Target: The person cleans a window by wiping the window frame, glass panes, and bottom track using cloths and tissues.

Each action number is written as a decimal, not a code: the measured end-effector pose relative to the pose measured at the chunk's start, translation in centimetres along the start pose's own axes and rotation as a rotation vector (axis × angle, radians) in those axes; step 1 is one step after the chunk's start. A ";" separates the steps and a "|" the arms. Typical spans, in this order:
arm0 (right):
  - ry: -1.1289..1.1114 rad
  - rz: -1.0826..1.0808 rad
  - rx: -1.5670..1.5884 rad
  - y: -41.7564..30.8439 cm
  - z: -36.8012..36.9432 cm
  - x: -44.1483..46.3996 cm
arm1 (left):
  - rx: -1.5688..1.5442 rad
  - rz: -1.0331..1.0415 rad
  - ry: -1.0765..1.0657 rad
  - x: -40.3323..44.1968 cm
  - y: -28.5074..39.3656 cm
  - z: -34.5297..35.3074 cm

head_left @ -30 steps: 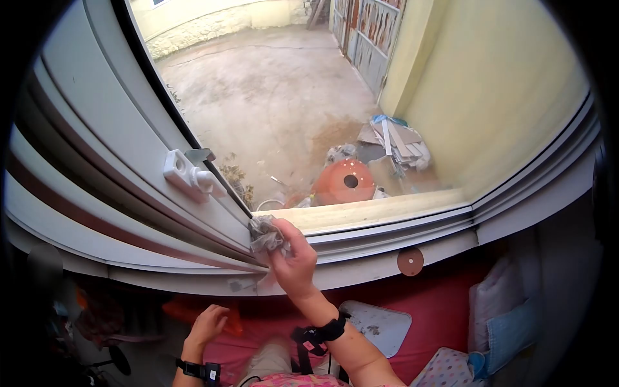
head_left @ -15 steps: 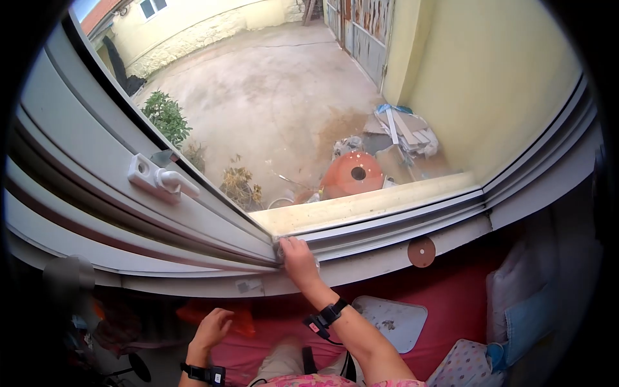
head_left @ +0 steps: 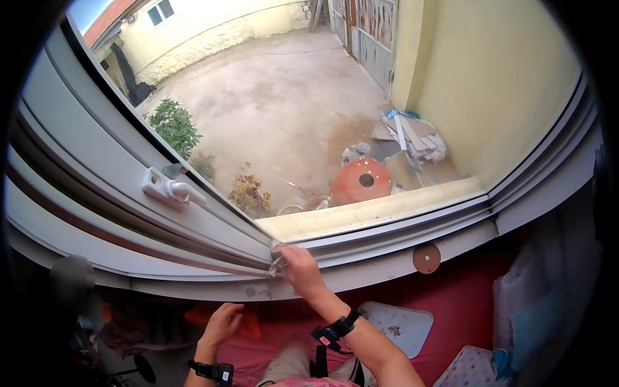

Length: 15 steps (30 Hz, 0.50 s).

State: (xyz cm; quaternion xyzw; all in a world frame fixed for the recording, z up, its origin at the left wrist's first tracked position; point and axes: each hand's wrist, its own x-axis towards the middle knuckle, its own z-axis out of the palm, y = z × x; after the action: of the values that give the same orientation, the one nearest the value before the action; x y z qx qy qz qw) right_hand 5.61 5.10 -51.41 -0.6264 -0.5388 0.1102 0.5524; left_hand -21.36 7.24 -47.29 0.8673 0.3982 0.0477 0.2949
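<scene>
My right hand (head_left: 303,271) is closed on a crumpled pale cloth (head_left: 277,266), pressed at the lower corner where the white window sash (head_left: 122,151) meets the window track (head_left: 393,231). Part of the cloth hangs out below my fingers. The sash stands at the left, with a white window handle (head_left: 173,188) on its inner side. My left hand (head_left: 222,324) hovers below the windowsill (head_left: 361,274), its fingers loosely bent and apart, nothing visible in it.
A brown disc (head_left: 426,258) lies at the sill's edge. Below is a red cover (head_left: 451,290) bearing a white tray (head_left: 400,326) with small debris; a dotted cushion (head_left: 467,371) is at the right. Outside are a plant (head_left: 173,128), an orange round object (head_left: 361,182) and stacked boards (head_left: 412,134).
My right hand has shifted slightly down, and more of the cloth shows below the fingers. My left hand stays below the sill. The whole view has tilted a little.
</scene>
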 end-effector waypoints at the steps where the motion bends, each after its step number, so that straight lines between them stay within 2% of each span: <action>1: -0.172 0.089 -0.074 3.3 0.7 -2.5 | -0.014 0.030 0.053 0.4 0.5 -0.3; 2: -0.347 0.175 -0.147 5.2 1.0 -3.9 | -0.004 0.029 0.059 0.8 1.3 -0.9; 3: -0.344 0.163 -0.140 4.8 0.6 -3.5 | -0.045 0.015 0.085 1.5 2.5 -1.8; 5: -0.133 0.215 0.069 1.2 -1.3 -2.6 | -0.084 -0.014 0.120 2.5 5.3 -3.8; 6: 0.002 0.125 0.131 -1.8 -2.9 -0.5 | -0.096 0.060 0.159 3.0 7.0 -5.2; 10: 0.250 -0.169 0.426 -12.4 -7.5 7.9 | -0.004 0.296 0.263 4.6 11.1 -9.6; 11: 0.253 -0.180 0.425 -13.1 -7.0 9.2 | 0.026 0.376 0.294 5.0 12.2 -10.5; 13: 0.224 -0.320 0.336 -14.1 -5.8 11.0 | 0.023 0.373 0.338 5.2 13.3 -11.3; 15: 0.205 -0.263 0.370 -12.6 -4.2 10.2 | -0.079 0.355 0.360 5.3 13.5 -11.6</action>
State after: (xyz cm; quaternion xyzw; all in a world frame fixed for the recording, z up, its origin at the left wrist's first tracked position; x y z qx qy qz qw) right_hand 5.74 8.43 -35.03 -0.4469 -0.5277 0.0700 0.7190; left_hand -12.49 9.72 -31.19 0.8891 0.2835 0.2678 0.2397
